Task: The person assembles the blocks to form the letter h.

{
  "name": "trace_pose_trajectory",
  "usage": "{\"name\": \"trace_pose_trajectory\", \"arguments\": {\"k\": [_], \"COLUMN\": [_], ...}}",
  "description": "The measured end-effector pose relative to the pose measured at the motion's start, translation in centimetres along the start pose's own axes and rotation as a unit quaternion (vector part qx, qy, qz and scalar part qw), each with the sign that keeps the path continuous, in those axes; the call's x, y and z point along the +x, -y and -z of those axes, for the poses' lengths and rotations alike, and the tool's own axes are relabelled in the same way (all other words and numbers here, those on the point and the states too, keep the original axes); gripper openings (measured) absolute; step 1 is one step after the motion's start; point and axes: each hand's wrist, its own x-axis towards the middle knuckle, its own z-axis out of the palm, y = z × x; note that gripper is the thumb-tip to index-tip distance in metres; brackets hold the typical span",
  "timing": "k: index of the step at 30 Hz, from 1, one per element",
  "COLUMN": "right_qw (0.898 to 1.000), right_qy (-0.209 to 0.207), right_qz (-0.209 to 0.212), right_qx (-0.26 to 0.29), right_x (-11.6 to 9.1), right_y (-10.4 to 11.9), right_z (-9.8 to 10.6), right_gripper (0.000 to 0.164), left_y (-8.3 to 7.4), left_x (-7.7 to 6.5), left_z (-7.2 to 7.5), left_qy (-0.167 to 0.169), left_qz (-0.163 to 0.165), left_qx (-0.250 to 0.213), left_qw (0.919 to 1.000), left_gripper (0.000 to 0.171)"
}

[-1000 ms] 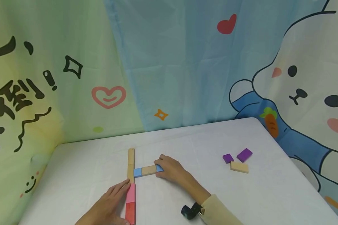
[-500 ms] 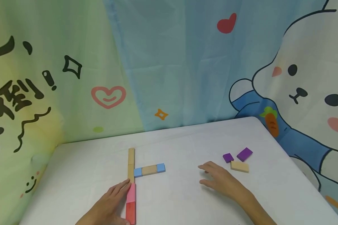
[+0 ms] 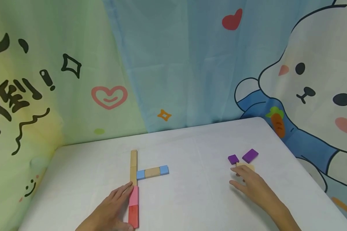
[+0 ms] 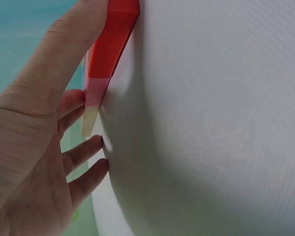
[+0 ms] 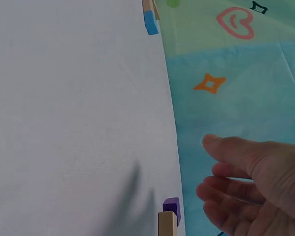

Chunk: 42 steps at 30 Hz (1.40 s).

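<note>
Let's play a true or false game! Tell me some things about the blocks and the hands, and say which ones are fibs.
1. The left hand is beside the red block and pink block. True.
2. The red block is farther from the curtain than the pink block. True.
3. The right hand is squeezing the pink block. False: it holds nothing.
4. A wooden block lies between two blue blocks. True.
5. The right hand is far to the left of the left hand. False: it is to the right.
6. The pink block lies between those two blue blocks. False: the wooden block does.
</note>
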Motion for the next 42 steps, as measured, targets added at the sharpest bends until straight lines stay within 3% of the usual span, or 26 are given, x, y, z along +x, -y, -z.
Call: {"name": "trace_pose_trajectory", "arguments": {"k": [8, 13, 22, 28, 36, 42], "right_qw": [0.995, 0.993, 0.997, 0.997, 0.999, 0.998], "right_qy": [-0.049, -0.059, -0.053, -0.063, -0.033, -0.028], "right_qz": [0.002, 0.003, -0.012, -0.007, 0.021, 0.047], "right_qx": [-0.082, -0.104, -0.056, -0.040, -0.010, 0.005], "right_x": [1.2, 2.6, 4.3, 5.1, 6.0, 6.4], "right_y": [0.0, -0.8, -3.0, -3.3, -3.6, -2.3], "right_z": [0.5, -0.2, -2.9, -2.9, -2.7, -3.3], "right_gripper": [0.038, 0.048, 0.044, 0.040, 0.036, 0.037], "left_y": [0.1, 0.1, 0.1, 0.2, 0.1, 0.1], "left_x": [-0.2, -0.2, -0.1, -0.1, -0.2, -0.2], "left_z": [0.0, 0.1, 0.2, 0.2, 0.2, 0.2], "left_qy": [-0.015, -0.014, -0.005, -0.010, -0.019, -0.024], "left_qz": [-0.019, -0.015, -0.014, -0.012, -0.020, -0.023], "left_qx": [0.011, 0.010, 0.004, 0.015, 0.020, 0.026], "left_qw": [0.9996, 0.9997, 0.9999, 0.9998, 0.9994, 0.9991], "left_gripper": [0.126, 0.127, 0.125, 0.126, 0.125, 0.126]}}
